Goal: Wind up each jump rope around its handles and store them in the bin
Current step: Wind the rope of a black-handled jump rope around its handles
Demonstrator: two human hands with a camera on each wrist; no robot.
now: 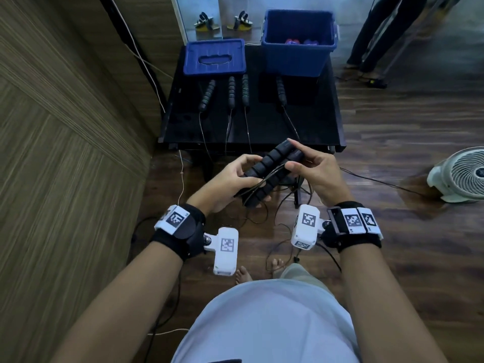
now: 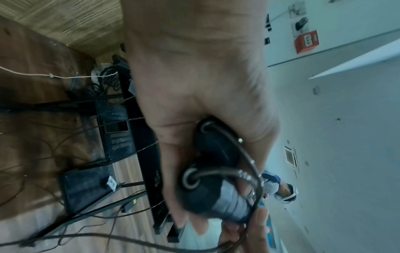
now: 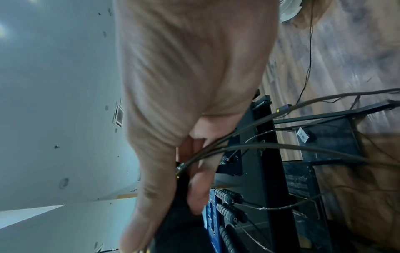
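Centrally in the head view, the left hand [image 1: 230,179] and right hand [image 1: 311,171] both grasp a pair of black ribbed foam jump rope handles [image 1: 272,169] held side by side, with thin dark cord [image 1: 264,179] looped across them. Above, in the upper middle of the frame, a black worktop [image 1: 314,127] carries four more black handles [image 1: 231,91], a blue plastic lid [image 1: 214,57] and an open blue plastic bin [image 1: 298,56].
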